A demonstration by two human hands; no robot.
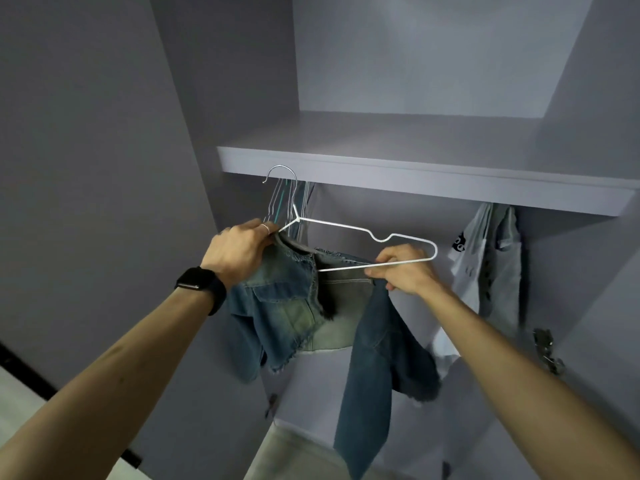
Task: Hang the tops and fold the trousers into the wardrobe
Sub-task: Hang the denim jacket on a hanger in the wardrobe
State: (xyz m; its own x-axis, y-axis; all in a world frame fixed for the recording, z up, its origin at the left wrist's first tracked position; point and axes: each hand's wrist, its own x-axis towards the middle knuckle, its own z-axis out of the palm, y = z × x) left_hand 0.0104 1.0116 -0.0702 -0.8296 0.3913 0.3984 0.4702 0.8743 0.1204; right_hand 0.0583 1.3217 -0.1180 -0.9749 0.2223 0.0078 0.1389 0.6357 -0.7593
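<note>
While left hand grips denim jacket collar, right hand pinches white wire hanger lower bar before wardrobe shelf. Denim likely heavy, limp; hold collar, shoulder seams.

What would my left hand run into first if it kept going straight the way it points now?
Probably the bunch of hangers under the shelf, just beyond the left hand gripping the denim jacket collar. Depth is unclear from one view.
</note>
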